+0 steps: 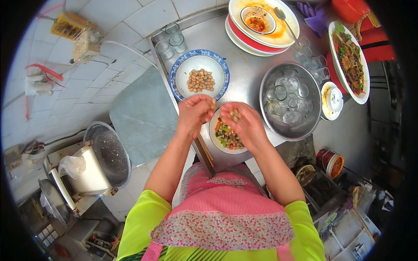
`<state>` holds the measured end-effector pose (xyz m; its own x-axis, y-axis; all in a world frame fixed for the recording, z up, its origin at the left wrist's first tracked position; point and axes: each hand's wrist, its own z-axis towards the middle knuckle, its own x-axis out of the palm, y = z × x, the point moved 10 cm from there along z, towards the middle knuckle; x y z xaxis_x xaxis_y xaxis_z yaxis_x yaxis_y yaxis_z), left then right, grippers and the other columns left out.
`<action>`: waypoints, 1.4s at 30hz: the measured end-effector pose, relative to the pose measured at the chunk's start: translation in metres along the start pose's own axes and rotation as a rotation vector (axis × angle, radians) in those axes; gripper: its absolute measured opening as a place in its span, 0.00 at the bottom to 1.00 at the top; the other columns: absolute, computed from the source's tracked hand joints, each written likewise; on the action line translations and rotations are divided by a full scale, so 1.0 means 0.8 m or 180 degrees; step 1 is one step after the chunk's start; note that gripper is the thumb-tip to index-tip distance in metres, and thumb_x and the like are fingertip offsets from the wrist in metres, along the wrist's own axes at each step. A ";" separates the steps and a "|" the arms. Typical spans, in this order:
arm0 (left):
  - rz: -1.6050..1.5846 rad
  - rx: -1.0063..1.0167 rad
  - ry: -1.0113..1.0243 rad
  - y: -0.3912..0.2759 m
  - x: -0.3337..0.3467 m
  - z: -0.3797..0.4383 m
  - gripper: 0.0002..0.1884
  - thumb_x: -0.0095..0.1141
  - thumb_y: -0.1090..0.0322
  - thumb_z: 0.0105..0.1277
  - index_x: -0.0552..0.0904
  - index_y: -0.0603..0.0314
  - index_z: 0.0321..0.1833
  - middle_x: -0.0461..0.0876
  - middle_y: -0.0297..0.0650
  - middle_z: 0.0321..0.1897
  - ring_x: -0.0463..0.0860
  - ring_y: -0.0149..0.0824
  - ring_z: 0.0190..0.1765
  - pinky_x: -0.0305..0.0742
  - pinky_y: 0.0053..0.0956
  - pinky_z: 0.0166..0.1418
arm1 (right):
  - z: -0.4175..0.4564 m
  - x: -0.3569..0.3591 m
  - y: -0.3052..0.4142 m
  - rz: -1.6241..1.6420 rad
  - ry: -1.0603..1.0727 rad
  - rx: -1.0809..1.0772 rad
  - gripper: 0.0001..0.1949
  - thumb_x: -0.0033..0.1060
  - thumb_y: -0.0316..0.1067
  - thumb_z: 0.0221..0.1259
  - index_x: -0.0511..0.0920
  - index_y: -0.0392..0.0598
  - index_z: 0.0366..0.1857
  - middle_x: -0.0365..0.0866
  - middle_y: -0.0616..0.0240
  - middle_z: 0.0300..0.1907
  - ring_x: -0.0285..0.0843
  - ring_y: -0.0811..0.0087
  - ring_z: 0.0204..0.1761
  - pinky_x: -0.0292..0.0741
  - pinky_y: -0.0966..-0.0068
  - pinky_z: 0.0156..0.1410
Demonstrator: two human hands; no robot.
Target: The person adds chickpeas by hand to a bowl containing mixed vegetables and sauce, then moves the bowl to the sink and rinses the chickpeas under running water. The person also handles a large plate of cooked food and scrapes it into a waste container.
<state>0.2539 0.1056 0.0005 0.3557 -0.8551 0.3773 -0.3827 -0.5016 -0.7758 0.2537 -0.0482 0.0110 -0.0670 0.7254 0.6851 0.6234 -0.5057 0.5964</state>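
My left hand pinches a peanut between thumb and fingertips. Close by on the right, my right hand is cupped with several peanuts in it. Both hands are held over the near part of a steel table. Beyond them is a blue-and-white patterned bowl with a heap of peanuts inside. Partly hidden under my right hand, a white plate holds a mix of diced green vegetables, red bits and peanuts.
A steel basin of drinking glasses stands at right, beside loose glasses. Soiled plates are stacked at the back. More glasses occupy the far left corner. Chopsticks lie along the left edge. An oval dish of food sits far right.
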 end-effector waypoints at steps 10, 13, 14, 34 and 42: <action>0.1154 0.0619 -0.0212 -0.062 -0.020 0.051 0.23 0.54 0.63 0.74 0.77 0.75 0.65 0.83 0.45 0.55 0.81 0.34 0.56 0.73 0.25 0.63 | 0.102 0.039 0.028 -0.0688 -0.0455 -0.0151 0.41 0.40 0.67 0.75 0.66 0.30 0.70 0.66 0.47 0.72 0.60 0.59 0.76 0.53 0.61 0.80; 0.1356 0.1107 -0.0349 -0.070 -0.034 0.032 0.21 0.55 0.64 0.73 0.78 0.73 0.64 0.84 0.46 0.53 0.82 0.35 0.56 0.75 0.26 0.61 | 0.055 0.004 0.051 -0.1154 -0.0304 -0.0406 0.32 0.48 0.56 0.77 0.73 0.29 0.61 0.78 0.50 0.63 0.75 0.61 0.66 0.69 0.68 0.72; 0.1827 0.1407 -0.0397 -0.056 -0.049 0.027 0.17 0.58 0.67 0.71 0.82 0.67 0.59 0.86 0.44 0.49 0.84 0.35 0.52 0.78 0.27 0.56 | 0.033 -0.032 0.041 -0.1058 -0.0624 -0.0388 0.19 0.56 0.41 0.76 0.80 0.33 0.55 0.84 0.55 0.54 0.85 0.66 0.52 0.79 0.74 0.58; 0.3859 0.2437 0.0638 0.031 0.077 -0.057 0.23 0.56 0.78 0.55 0.80 0.59 0.57 0.82 0.46 0.54 0.85 0.52 0.43 0.82 0.43 0.43 | -0.024 -0.037 -0.031 -0.6518 -0.0186 -0.1541 0.07 0.57 0.28 0.56 0.80 0.46 0.37 0.78 0.57 0.37 0.83 0.56 0.39 0.80 0.61 0.41; 0.4808 0.2193 0.0790 0.063 0.065 -0.058 0.14 0.57 0.76 0.57 0.81 0.59 0.47 0.81 0.44 0.41 0.85 0.48 0.39 0.81 0.41 0.38 | -0.035 -0.046 0.001 -0.5058 -0.0415 -0.1817 0.10 0.64 0.23 0.53 0.82 0.43 0.40 0.80 0.60 0.31 0.82 0.65 0.29 0.78 0.67 0.34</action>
<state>0.2133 0.0298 0.0044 -0.1166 -0.5156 -0.8489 0.2111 0.8223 -0.5284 0.2350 -0.0884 -0.0020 -0.2267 0.6615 -0.7149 -0.3340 0.6367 0.6950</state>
